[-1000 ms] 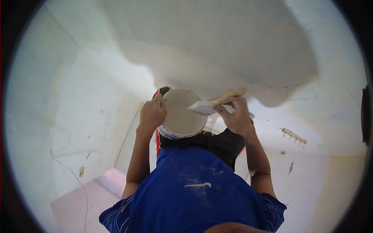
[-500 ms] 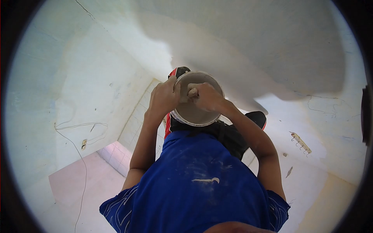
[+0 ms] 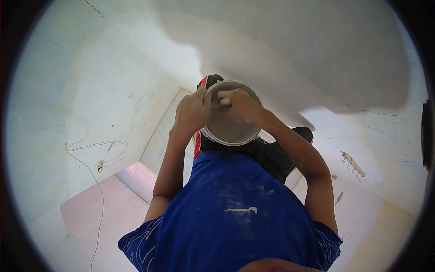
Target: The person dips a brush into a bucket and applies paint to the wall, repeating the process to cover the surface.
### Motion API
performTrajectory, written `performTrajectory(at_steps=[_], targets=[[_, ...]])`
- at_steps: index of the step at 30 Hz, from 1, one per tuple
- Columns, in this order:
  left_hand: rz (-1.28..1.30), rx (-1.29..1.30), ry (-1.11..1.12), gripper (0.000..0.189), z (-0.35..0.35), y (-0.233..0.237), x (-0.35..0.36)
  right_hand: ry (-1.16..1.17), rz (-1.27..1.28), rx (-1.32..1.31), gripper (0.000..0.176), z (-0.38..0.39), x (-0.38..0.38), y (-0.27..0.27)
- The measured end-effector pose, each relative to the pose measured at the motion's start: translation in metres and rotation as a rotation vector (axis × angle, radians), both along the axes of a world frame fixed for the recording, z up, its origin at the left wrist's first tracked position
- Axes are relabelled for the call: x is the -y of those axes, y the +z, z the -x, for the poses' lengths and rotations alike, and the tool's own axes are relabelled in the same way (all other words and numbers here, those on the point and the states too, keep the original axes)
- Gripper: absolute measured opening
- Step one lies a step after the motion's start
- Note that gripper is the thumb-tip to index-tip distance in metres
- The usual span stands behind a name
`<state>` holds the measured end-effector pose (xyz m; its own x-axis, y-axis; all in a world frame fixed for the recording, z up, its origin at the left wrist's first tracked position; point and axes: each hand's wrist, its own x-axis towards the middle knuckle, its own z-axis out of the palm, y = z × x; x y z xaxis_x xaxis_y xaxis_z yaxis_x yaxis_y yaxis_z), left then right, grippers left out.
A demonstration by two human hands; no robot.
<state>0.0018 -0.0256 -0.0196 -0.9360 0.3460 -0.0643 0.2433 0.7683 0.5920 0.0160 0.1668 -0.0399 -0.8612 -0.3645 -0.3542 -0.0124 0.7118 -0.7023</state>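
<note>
A round white bucket with greyish, wet-looking material inside sits at the front of my body, between my forearms. My left hand is closed on the left side of its rim, thumb toward the inside. Over the bucket's opening is my right hand, its fingers curled around something pale that is mostly hidden by the fingers. The fingertips look coated with the same pale material.
Pale walls with a smoother grey patch stand ahead. A thin cable and a socket are at the left. A hook rack is on the right wall.
My right hand has shifted slightly up and is turned a little differently over the bucket. My left hand keeps its place on the rim. The whole view has shifted slightly.
</note>
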Motion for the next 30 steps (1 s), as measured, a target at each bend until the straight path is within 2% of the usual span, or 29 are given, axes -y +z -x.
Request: performTrajectory(at_steps=[2,5,11,14,18,20,21,23,24,26,27,29,30], targets=[[0.014,0.014,0.002,0.028,0.0,0.003,-0.001,-0.047,0.007,-0.011,0.031,0.006,-0.001,0.008],[0.024,0.01,-0.003,0.027,0.0,0.001,-0.002,-0.054,0.046,-0.091,0.03,0.005,0.002,-0.023],[0.019,0.028,-0.004,0.026,0.0,0.004,-0.003,-0.014,-0.033,-0.168,0.03,0.003,0.007,-0.047],[0.022,0.021,-0.01,0.026,0.001,0.004,-0.003,-0.04,-0.023,-0.042,0.029,0.002,0.001,-0.011],[-0.039,-0.012,0.013,0.025,0.003,-0.005,0.003,-0.067,-0.081,-0.046,0.03,-0.002,-0.02,0.016],[-0.033,0.015,0.024,0.025,0.004,-0.002,0.002,-0.242,0.275,-0.09,0.032,-0.014,-0.038,0.019],[-0.022,0.043,0.036,0.025,0.005,0.0,0.001,-0.242,0.27,-0.094,0.032,-0.02,-0.046,0.021],[-0.016,0.035,0.02,0.026,0.006,0.002,0.0,-0.461,0.397,-0.071,0.034,-0.032,-0.059,0.026],[-0.007,0.03,0.005,0.026,0.006,0.003,0.0,-0.46,0.392,-0.079,0.034,-0.039,-0.064,0.027],[-0.016,0.02,0.004,0.026,0.008,0.003,-0.002,-0.709,0.713,0.047,0.034,-0.054,-0.073,0.024],[-0.017,0.016,0.003,0.026,0.008,0.002,-0.002,-0.711,0.707,0.039,0.034,-0.062,-0.077,0.018],[-0.018,0.017,-0.006,0.026,0.008,0.001,-0.004,-0.903,1.147,0.133,0.031,-0.078,-0.085,0.002],[-0.011,0.02,-0.011,0.027,0.009,0.001,-0.006,-0.908,1.145,0.119,0.031,-0.086,-0.087,-0.005]])
